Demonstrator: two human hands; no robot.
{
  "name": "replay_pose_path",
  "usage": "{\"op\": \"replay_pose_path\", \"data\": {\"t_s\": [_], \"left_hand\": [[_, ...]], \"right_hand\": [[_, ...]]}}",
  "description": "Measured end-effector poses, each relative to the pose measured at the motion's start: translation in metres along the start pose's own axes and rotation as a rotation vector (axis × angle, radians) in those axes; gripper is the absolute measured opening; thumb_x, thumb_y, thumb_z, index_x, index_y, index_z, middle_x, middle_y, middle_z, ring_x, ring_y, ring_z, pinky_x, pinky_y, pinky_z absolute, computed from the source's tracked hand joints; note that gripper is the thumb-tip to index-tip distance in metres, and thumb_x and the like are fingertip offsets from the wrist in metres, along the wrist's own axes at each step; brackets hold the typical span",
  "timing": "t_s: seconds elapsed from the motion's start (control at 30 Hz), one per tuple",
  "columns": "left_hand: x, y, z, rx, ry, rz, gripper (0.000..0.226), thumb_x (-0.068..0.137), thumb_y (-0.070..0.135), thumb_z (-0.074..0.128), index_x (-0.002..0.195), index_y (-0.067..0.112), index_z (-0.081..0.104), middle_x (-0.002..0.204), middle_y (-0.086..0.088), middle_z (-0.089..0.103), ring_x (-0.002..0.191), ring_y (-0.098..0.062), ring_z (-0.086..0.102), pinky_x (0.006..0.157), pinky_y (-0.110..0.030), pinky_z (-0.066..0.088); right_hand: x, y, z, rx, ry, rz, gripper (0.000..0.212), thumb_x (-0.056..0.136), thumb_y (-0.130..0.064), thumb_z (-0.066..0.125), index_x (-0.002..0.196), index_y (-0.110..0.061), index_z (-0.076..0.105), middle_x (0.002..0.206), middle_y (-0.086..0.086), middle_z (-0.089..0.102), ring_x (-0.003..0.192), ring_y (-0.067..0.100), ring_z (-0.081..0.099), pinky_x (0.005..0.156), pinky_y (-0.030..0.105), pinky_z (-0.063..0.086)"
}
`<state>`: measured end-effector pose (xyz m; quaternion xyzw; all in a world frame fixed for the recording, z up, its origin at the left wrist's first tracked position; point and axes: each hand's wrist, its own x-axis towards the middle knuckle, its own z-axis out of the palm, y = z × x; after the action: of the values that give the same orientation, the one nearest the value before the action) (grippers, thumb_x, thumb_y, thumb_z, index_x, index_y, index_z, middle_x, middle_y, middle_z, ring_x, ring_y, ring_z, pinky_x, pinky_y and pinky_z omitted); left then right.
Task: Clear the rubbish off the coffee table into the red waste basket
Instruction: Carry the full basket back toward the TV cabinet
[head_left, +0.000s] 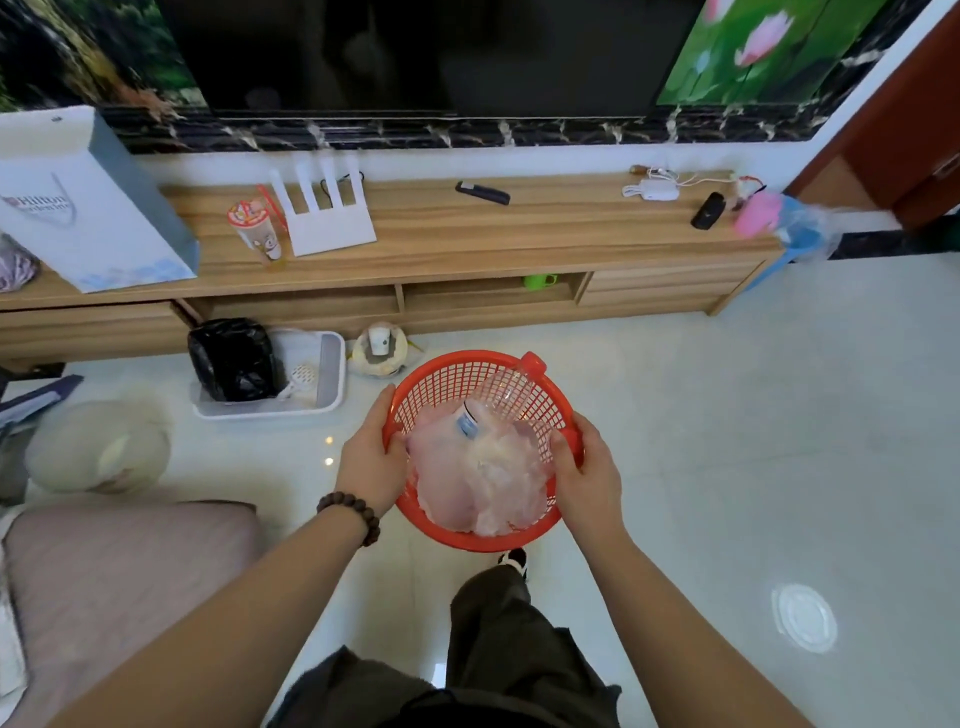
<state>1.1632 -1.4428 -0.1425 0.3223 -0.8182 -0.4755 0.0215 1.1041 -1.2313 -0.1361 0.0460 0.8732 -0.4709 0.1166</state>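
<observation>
I hold the red waste basket (457, 376) in front of me above the white floor. My left hand (371, 462) grips its left rim and my right hand (589, 475) grips its right rim. Inside the basket lie a crumpled clear plastic bag (480, 480) and an empty clear plastic bottle (498, 397) with a blue label, leaning against the far side. The coffee table is not in view.
A long wooden TV cabinet (467, 244) runs along the wall ahead with a router, a cup, remotes and a paper bag on it. On the floor at left stand a white tray (332, 374) with a black bag, a coconut (379, 348) and a pale bowl (98, 447). A sofa cushion (114, 571) lies lower left.
</observation>
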Motion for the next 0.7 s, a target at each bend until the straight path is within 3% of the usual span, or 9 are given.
{"op": "replay_pose_path", "data": {"t_s": [0.1, 0.3, 0.7], "left_hand": [[0.025, 0.032, 0.028, -0.023, 0.03, 0.001, 0.054, 0.093, 0.012, 0.041, 0.142, 0.031, 0.03, 0.118, -0.005, 0.06, 0.088, -0.017, 0.054, 0.075, -0.029, 0.045], [0.072, 0.068, 0.063, -0.066, 0.089, -0.054, 0.054, 0.094, 0.012, 0.04, 0.142, 0.034, 0.029, 0.12, -0.002, 0.058, 0.097, -0.022, 0.057, 0.086, -0.044, 0.05], [0.203, 0.089, 0.119, -0.085, 0.127, -0.166, 0.043, 0.095, 0.025, 0.044, 0.138, 0.027, 0.035, 0.13, -0.001, 0.053, 0.108, -0.022, 0.055, 0.089, -0.041, 0.045]], "right_hand": [[0.053, -0.006, -0.023, 0.009, -0.034, -0.012, 0.043, 0.093, -0.048, 0.043, 0.132, -0.029, 0.045, 0.127, -0.008, 0.056, 0.101, 0.004, 0.05, 0.084, 0.023, 0.043], [0.135, -0.012, -0.038, 0.012, -0.093, 0.005, 0.042, 0.093, -0.048, 0.044, 0.131, -0.03, 0.045, 0.126, -0.008, 0.056, 0.101, 0.006, 0.052, 0.083, 0.022, 0.042], [0.281, -0.022, -0.011, -0.074, -0.144, 0.064, 0.044, 0.094, -0.047, 0.044, 0.134, -0.029, 0.041, 0.133, -0.003, 0.054, 0.114, 0.016, 0.054, 0.095, 0.038, 0.047]]}}
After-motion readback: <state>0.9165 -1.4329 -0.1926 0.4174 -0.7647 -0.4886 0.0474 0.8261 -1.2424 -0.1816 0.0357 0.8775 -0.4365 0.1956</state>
